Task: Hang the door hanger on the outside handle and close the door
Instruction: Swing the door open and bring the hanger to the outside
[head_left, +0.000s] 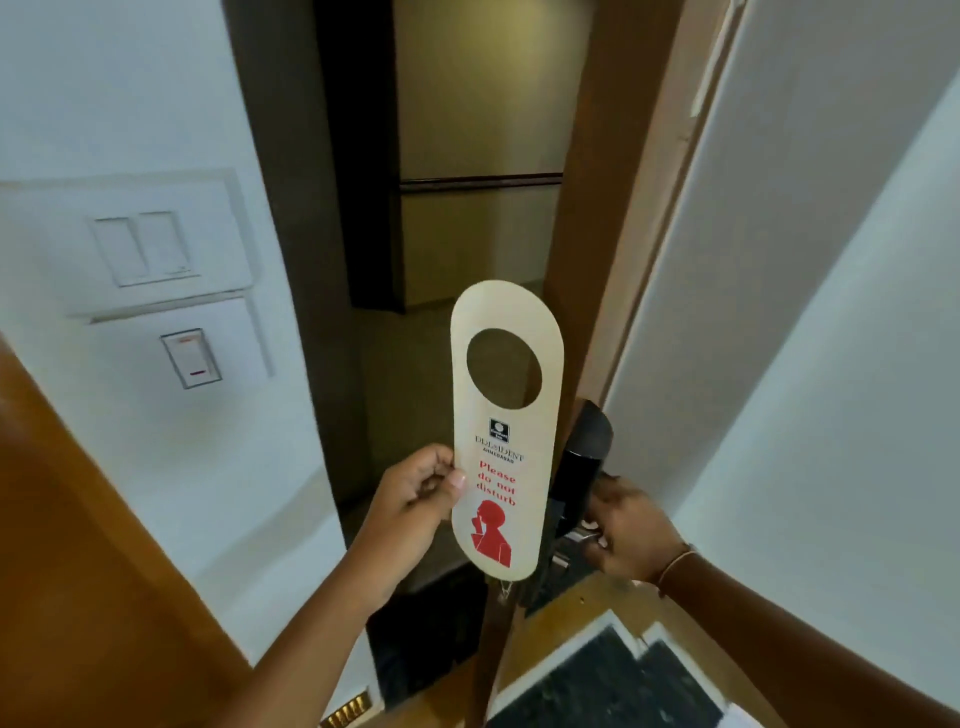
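A cream door hanger (506, 441) with red "Please do not disturb" text and a round hole near its top stands upright in the middle of the view. My left hand (415, 501) pinches its left edge between thumb and fingers. The brown door (597, 234) is open, seen nearly edge-on, with a black lock unit (584, 457) on it. My right hand (626, 530) is closed around the metal door handle (576, 535) just below that lock unit. The hanger hides part of the door's edge and the lock.
A white wall on the left carries a switch panel (140, 249) and a card slot (189, 358). Through the doorway lies a dim corridor with a beige wall (478, 130). A white wall (831, 312) rises on the right. The floor below has dark tiles (608, 680).
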